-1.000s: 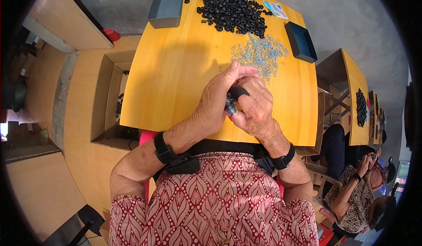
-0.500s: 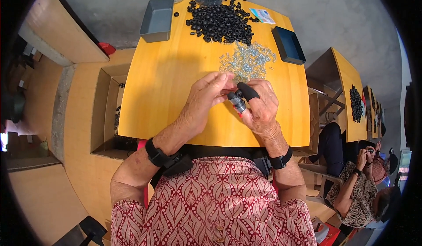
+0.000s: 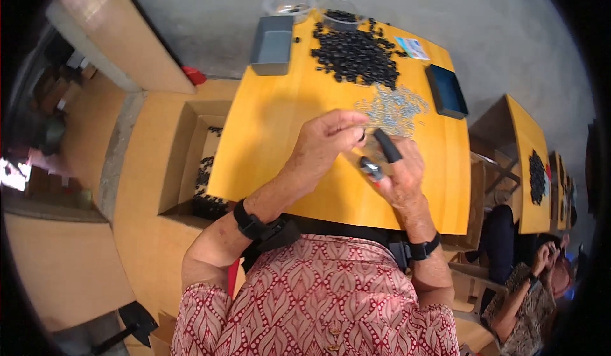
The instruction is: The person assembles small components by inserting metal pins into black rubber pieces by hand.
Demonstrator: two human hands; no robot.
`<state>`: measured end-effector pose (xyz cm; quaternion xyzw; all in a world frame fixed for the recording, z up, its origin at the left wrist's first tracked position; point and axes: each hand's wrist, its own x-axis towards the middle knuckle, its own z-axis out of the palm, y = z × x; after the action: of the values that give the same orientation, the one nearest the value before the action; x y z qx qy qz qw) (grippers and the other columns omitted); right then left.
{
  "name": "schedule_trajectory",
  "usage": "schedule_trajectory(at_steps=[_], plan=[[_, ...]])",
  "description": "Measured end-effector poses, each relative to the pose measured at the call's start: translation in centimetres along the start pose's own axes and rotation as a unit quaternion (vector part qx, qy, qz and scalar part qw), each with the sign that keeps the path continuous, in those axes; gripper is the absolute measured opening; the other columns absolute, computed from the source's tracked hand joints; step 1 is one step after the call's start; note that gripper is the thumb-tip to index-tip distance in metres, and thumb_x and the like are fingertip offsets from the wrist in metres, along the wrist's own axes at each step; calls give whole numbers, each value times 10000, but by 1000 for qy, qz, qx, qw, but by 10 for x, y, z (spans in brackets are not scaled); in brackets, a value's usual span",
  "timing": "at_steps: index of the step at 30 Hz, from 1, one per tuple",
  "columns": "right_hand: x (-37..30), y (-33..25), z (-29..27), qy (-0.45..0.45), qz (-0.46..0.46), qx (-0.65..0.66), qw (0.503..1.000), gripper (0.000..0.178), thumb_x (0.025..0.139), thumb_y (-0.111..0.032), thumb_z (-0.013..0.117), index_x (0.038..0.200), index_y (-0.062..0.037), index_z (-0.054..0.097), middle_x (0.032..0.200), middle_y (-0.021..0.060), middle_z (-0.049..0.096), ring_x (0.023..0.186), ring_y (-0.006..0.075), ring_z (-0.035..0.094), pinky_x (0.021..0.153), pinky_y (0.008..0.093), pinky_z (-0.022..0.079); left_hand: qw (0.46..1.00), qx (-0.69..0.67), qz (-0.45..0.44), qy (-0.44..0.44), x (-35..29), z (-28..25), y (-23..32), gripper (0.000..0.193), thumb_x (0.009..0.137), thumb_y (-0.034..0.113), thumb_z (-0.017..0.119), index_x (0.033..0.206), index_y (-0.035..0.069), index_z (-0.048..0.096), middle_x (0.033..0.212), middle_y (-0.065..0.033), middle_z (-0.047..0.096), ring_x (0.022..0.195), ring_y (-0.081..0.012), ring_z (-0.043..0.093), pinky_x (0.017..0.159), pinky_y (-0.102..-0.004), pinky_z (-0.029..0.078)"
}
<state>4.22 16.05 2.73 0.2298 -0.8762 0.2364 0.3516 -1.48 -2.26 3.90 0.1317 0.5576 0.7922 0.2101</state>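
My left hand is closed in a pinch above the yellow table, with a small black ring-shaped part at its fingertips. Beside it, my right hand has its thumb and index finger spread apart with nothing visible between them. A black sleeve covers that index finger, and a dark, shiny cover with a bit of red is on the thumb. Just beyond both hands lies a loose pile of small silvery clear-looking pieces. Farther back spreads a heap of small black ring-shaped parts.
A grey tray stands at the table's back left, a dark tray at its right edge. Two clear tubs sit at the back. Left of the table is a cardboard box holding black parts. Another person sits at right.
My hands have moved apart; the right thumb and index finger have spread. The black part now shows at my left fingertips. The whole view has shifted, placing the table farther right and lower.
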Motion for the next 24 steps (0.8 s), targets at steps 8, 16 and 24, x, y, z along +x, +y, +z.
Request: schedule_trajectory(at_steps=[8, 16, 24], plan=[[-14, 12, -2, -3, 13, -38, 999, 318, 757, 14, 678, 1075, 30, 673, 885, 172, 646, 821, 331, 621, 719, 403, 496, 930, 130, 221, 262, -16, -105, 69, 221, 925, 109, 632, 1127, 26, 670, 1017, -32, 677, 956, -114, 616, 863, -262, 484], [-12, 12, 2, -16, 15, -27, 999, 276, 749, 37, 674, 1025, 36, 681, 866, 186, 640, 798, 339, 626, 695, 393, 502, 873, 244, 203, 371, -53, -140, 64, 325, 920, 80, 625, 1239, 19, 621, 1201, -80, 630, 1108, -156, 573, 948, -292, 452], [-16, 28, -15, 11, 25, -57, 998, 272, 736, 16, 695, 1007, 30, 677, 861, 168, 622, 781, 326, 607, 688, 398, 488, 979, 146, 85, 109, -31, -66, 41, 223, 947, 113, 612, 1137, 8, 665, 1095, -56, 681, 1030, -112, 611, 924, -254, 461]])
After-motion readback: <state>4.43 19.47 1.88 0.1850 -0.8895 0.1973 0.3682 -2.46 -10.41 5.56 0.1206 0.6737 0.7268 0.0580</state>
